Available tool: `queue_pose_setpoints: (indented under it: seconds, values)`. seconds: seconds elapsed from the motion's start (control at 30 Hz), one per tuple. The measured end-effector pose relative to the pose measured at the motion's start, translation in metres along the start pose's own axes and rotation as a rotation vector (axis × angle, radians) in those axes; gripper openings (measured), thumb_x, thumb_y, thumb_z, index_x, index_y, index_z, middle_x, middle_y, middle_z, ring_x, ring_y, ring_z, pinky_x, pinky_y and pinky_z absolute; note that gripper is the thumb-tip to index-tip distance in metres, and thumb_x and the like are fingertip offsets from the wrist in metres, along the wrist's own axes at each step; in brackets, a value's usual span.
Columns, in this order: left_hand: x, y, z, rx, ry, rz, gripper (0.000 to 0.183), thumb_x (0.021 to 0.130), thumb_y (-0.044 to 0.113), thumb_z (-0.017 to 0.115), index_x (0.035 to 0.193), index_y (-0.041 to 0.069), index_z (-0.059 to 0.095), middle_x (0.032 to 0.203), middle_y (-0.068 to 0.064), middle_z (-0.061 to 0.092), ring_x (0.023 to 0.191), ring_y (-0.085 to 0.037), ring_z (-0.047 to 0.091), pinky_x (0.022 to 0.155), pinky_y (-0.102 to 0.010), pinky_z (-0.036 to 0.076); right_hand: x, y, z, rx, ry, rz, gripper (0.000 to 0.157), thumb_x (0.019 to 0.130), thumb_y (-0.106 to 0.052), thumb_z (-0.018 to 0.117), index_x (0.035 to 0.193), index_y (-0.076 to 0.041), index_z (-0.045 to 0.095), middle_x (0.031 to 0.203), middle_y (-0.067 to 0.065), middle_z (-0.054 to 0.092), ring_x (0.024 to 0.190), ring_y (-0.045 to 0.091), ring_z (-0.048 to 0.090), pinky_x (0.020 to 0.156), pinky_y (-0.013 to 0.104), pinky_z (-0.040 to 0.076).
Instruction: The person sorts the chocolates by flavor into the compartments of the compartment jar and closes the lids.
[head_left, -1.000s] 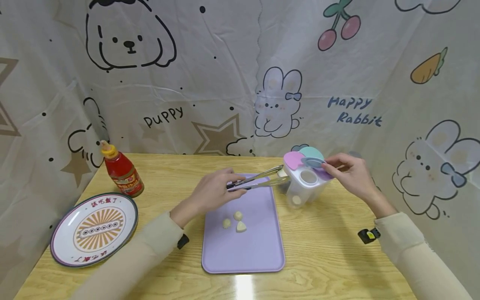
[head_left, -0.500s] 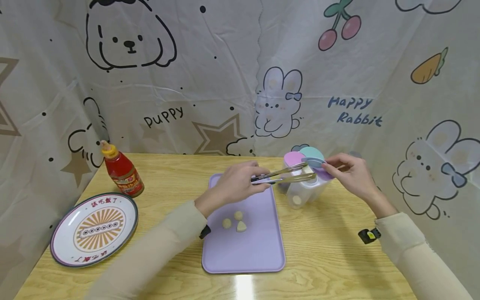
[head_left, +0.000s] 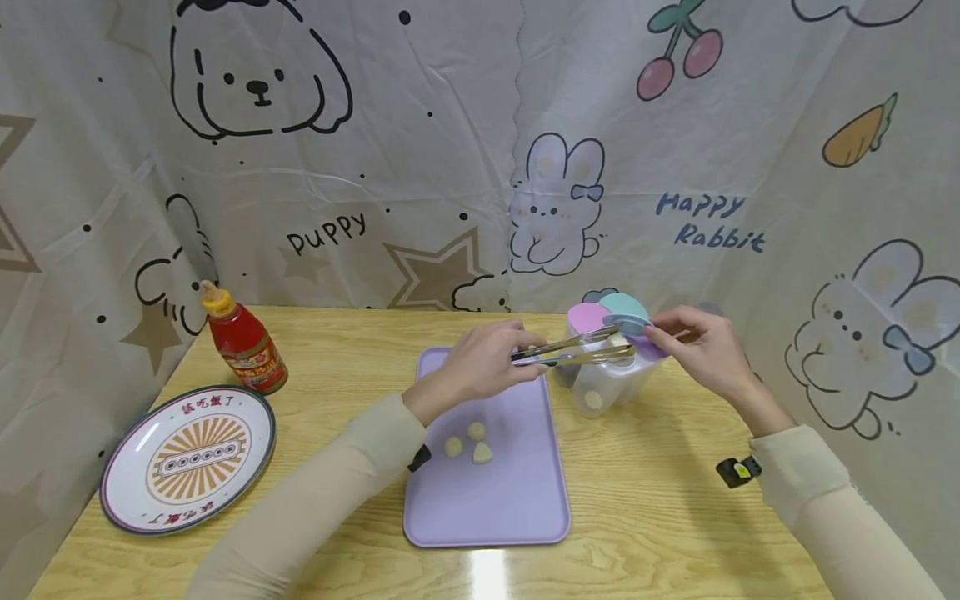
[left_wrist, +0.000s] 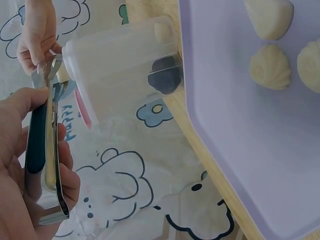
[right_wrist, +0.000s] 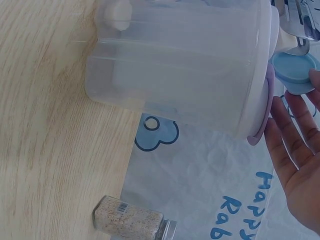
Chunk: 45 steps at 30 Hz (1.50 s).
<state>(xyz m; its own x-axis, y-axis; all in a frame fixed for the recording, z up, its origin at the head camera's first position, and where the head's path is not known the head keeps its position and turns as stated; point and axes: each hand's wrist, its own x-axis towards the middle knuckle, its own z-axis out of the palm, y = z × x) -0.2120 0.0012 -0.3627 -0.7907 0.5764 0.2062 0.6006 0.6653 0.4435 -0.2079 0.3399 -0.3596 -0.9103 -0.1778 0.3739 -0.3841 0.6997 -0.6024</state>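
Observation:
My left hand (head_left: 483,362) grips metal tongs (head_left: 585,358) with dark handle grips. Their tips are at the uncovered round opening of a clear lidded container (head_left: 611,387), with a pale piece (left_wrist: 62,75) between them. The thumb and fingers of my right hand (head_left: 701,350) pinch the raised blue flap lid (right_wrist: 292,69) beside that opening. The pink lid (head_left: 587,317), green lid (head_left: 627,303) and purple lid (right_wrist: 262,112) lie closed. Through the wall show a pale piece (head_left: 593,401) and a dark piece (left_wrist: 165,75). Three pale molded pieces (head_left: 482,452) lie on a lilac tray (head_left: 487,521).
On the left a patterned plate (head_left: 131,467) stands in front of a red sauce bottle (head_left: 247,346). Behind the container, near the back of the table, is a small jar (right_wrist: 127,217) of grainy contents. A printed curtain (head_left: 420,167) encloses the table.
My left hand has moved right with the tongs, carrying the pale piece from the container's left side to its opening. The right hand stays at the blue lid.

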Motion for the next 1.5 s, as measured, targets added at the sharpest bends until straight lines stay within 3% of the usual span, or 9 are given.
queue_pose_setpoints:
  seconds: [0.37,0.83,1.07,1.23,1.5]
  values:
    - [0.002,0.0,-0.002,0.001,-0.026,0.004,0.035,0.096,0.038,0.077,0.129,0.026,0.076,0.096,0.002,0.065,0.071,-0.012,0.05,0.06,-0.023,0.035,0.0,0.0,0.0,0.005,0.001,-0.006,0.014,0.099,-0.019,0.075,0.106,-0.008,0.078,0.097,-0.022,0.069,0.083,-0.005,0.064,0.073,0.01,0.053]
    - [-0.004,-0.005,-0.009,0.021,-0.014,0.022,0.036,0.095,0.04,0.078,0.128,0.025,0.077,0.091,0.001,0.065,0.07,-0.011,0.048,0.06,-0.022,0.033,0.0,0.001,0.0,-0.003,0.002,-0.006,0.013,0.098,-0.017,0.075,0.106,-0.007,0.078,0.096,-0.025,0.068,0.083,-0.006,0.064,0.073,0.01,0.053]
    - [-0.028,-0.022,-0.018,0.033,-0.025,0.001,0.037,0.094,0.039,0.078,0.129,0.024,0.076,0.094,0.002,0.065,0.072,-0.01,0.049,0.06,-0.021,0.035,0.0,0.001,0.001,0.0,0.001,-0.009,0.013,0.098,-0.018,0.076,0.106,-0.008,0.079,0.096,-0.023,0.069,0.083,-0.007,0.064,0.073,0.01,0.054]
    - [-0.053,-0.037,-0.023,0.06,-0.032,-0.02,0.038,0.093,0.038,0.079,0.128,0.022,0.077,0.096,0.002,0.067,0.071,-0.009,0.049,0.06,-0.022,0.036,0.0,0.0,0.0,0.0,-0.002,-0.008,0.014,0.099,-0.02,0.075,0.106,-0.008,0.078,0.098,-0.016,0.072,0.084,-0.006,0.064,0.074,0.01,0.054]
    - [-0.096,-0.059,-0.03,0.107,0.011,-0.045,0.034,0.089,0.038,0.083,0.12,0.023,0.08,0.096,0.004,0.069,0.069,-0.007,0.048,0.058,-0.022,0.037,-0.001,0.001,0.0,-0.006,-0.005,0.0,0.015,0.099,-0.021,0.075,0.107,-0.009,0.078,0.1,-0.012,0.073,0.084,-0.006,0.064,0.074,0.011,0.054]
